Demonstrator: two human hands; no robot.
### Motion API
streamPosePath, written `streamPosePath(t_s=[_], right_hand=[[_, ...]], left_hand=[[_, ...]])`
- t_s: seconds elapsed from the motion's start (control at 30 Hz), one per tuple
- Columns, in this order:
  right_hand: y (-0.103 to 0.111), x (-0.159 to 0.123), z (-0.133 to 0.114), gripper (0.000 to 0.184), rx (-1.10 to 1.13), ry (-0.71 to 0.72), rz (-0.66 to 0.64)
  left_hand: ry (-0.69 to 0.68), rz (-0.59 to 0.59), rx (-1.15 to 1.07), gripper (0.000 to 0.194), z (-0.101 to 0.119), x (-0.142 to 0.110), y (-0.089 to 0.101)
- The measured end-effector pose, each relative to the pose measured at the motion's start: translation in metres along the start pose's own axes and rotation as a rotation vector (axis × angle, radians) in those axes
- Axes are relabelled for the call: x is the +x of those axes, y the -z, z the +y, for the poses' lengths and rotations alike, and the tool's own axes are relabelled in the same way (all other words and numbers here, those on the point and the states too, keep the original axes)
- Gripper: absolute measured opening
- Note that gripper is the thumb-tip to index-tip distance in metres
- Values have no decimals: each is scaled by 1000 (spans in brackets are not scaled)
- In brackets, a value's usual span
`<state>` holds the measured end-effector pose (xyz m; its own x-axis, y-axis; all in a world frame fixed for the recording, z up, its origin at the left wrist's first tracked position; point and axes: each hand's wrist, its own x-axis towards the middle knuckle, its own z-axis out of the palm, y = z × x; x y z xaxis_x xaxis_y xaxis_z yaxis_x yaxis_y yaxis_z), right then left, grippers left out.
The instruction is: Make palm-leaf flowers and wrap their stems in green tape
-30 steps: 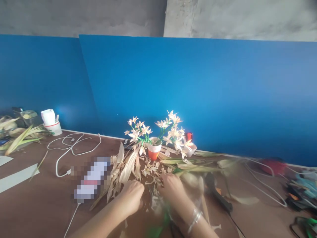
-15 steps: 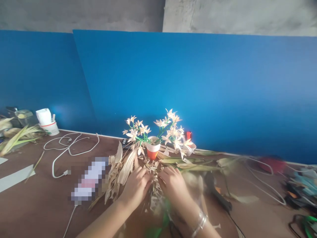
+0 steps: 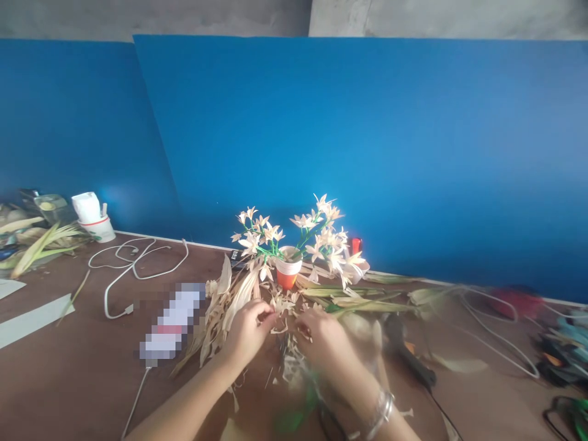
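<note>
My left hand [image 3: 250,329] is over the table with its fingers curled and the thumb against the fingertips; whatever it pinches is too small to make out. Opposite it, my right hand [image 3: 325,340], wearing a silver bangle [image 3: 382,415] at the wrist, is also closed. Pale bits show by its fingertips, but I cannot tell whether they are held. Just beyond both hands stands a white and orange cup [image 3: 287,275] holding green stems with cream flowers [image 3: 327,245]. Dried husk strips [image 3: 220,318] lie left of the hands, and husk scraps [image 3: 294,367] lie between the forearms.
A phone [image 3: 172,324] with a white cable lies to the left. On the right are a black glue gun [image 3: 411,355], green husk leaves [image 3: 367,304] and a blurred red object [image 3: 517,304]. Behind the table rises a blue partition [image 3: 367,141]. A white cup [image 3: 97,229] stands far left.
My hands have drawn slightly apart, and the left fingers have turned to show a gap between thumb and forefinger. The whole view has shifted a little; the flowers and cup stay in place.
</note>
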<state>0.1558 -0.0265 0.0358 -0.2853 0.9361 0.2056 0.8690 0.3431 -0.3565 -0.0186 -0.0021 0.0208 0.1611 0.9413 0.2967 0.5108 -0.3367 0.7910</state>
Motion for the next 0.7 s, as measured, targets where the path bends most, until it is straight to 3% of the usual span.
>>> streamPosePath(t_s=[0.1,0.2,0.33,0.47,0.57,0.7], right_hand=[[-12,-9,-14,12,-96,257,-219],[-28,-16,-27,9,-203,425,-245],[-40,-15,-35,10,-306,549,-225],[-38,-5,-42,10,-386,657,-281],[-36,2,-47,10,-409,687,-397],[-32,3,-39,15,-246,516,-408]], left_hand=[[263,-67,-399,22,1,2,-1],[427,-140,-736,30,-1,2,-5],[435,-206,-996,27,-2,1,-7],[478,-216,-1117,25,0,1,-5],[498,-213,-1159,24,0,1,-4],[503,-196,-1185,24,-3,2,-4]])
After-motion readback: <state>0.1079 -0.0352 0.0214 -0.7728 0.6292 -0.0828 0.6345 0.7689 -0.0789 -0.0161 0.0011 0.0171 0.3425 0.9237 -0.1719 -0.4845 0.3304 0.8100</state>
